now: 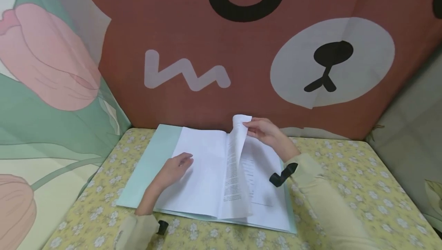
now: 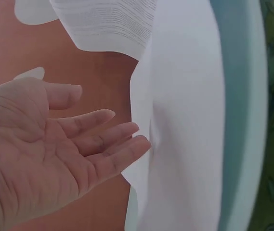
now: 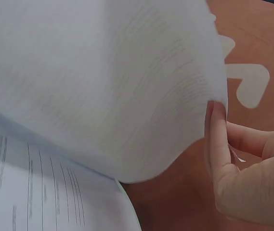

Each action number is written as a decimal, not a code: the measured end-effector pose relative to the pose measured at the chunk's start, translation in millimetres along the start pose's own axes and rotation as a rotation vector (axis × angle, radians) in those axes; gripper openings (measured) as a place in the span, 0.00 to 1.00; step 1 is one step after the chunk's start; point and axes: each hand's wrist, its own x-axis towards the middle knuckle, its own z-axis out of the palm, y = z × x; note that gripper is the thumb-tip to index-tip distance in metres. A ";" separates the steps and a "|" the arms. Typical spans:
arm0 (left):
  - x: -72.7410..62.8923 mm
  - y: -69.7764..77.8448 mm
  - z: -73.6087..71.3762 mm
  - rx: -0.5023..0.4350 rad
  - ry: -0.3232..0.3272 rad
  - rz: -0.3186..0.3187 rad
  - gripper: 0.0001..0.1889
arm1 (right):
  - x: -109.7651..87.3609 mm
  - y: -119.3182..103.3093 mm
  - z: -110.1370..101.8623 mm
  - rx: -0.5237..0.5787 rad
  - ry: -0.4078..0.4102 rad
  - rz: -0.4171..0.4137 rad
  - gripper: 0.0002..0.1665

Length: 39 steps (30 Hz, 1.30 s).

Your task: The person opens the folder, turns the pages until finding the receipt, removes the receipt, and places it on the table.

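An open booklet with a pale green cover (image 1: 152, 165) lies on the table, blank white on its left page (image 1: 203, 165). Between thumb and fingers, my right hand (image 1: 264, 131) pinches the upper outer corner of a printed page (image 1: 233, 173), which stands raised and curved near the middle fold. Beneath it, the right page (image 3: 31, 183) carries printed lines, partly hidden by the lifted sheet. My left hand (image 1: 176, 169) is over the left page with its fingers loosely extended; in the left wrist view the fingertips (image 2: 144, 144) are close to the paper's edge, and contact is unclear.
A yellow floral cloth (image 1: 345, 188) covers the table. Behind it rises a brown backdrop (image 1: 248, 100) with a cartoon face, and a flower-patterned panel (image 1: 55, 89) stands on the left. Black straps (image 1: 283, 175) are at both wrists.
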 end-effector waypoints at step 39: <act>-18.5 41.8 -23.1 -0.418 -0.131 -0.153 0.40 | 35.9 35.8 87.1 0.002 0.007 0.011 0.31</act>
